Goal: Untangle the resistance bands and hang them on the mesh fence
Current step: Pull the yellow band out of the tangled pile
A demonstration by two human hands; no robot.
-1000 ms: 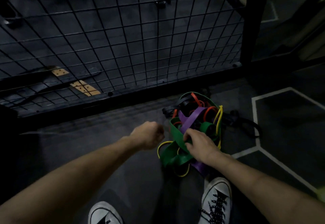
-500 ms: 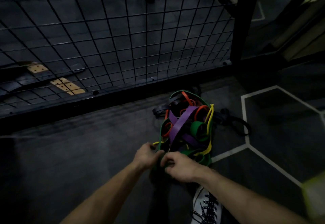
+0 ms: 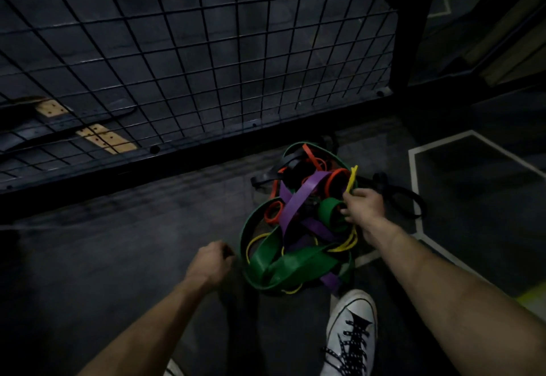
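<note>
Tangle: the resistance bands [image 3: 298, 222] are heaped on the floor [image 3: 118, 242] just before the mesh fence [image 3: 206, 50]; none is seen hung on it yet.
Right hand: the right hand [image 3: 362, 206] is set at the heap's far right edge; its fingers are curled and a thin yellow band [image 3: 351, 179] is pinched, its loop standing up from the grip.
Left hand: the left hand [image 3: 211, 263] is held just beside the heap's left edge; its fingers are curled, but whether a dark strand is gripped cannot be told.
Risk of tightening: the yellow band is threaded under the wide green band [image 3: 291, 263] and the purple band [image 3: 298, 201]; if it is pulled hard, the knot may be drawn tighter or the whole heap dragged.
Risk of snap-back: a stretched band, if let slip, could recoil toward the hands.
Obstructions: black bands [image 3: 407, 198] are trailed to the right of the heap; a white shoe [image 3: 351, 325] is planted close to its near edge, where a loop could be trodden on.
Surroundings: white floor lines [image 3: 413, 169] are marked at the right; a dark post [image 3: 409, 21] closes the fence's end.
</note>
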